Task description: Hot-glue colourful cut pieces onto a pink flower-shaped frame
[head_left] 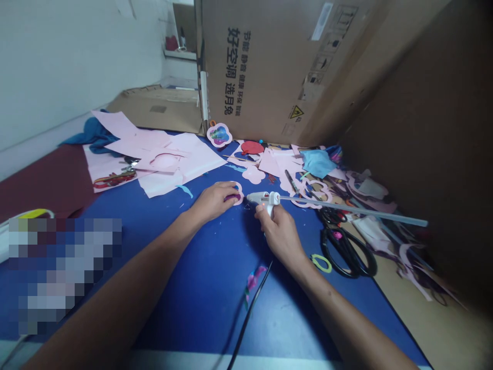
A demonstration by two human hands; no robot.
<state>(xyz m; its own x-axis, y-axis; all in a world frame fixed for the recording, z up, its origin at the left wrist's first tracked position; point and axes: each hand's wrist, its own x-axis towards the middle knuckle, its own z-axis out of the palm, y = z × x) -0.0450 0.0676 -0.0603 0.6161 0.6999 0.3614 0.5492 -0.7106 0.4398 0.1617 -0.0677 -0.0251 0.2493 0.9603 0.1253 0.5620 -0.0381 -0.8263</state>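
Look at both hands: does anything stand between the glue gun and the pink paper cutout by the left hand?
Nothing visible does. The glue gun in the right hand points its nozzle at the pink paper cutout at the left hand; whether they touch is unclear. The black cord runs nearer the viewer.

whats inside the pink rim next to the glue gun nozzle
Something purple shows inside the pink rim, by the fingertips of the left grip. That grip covers much of the left side, so what lies there cannot be seen.
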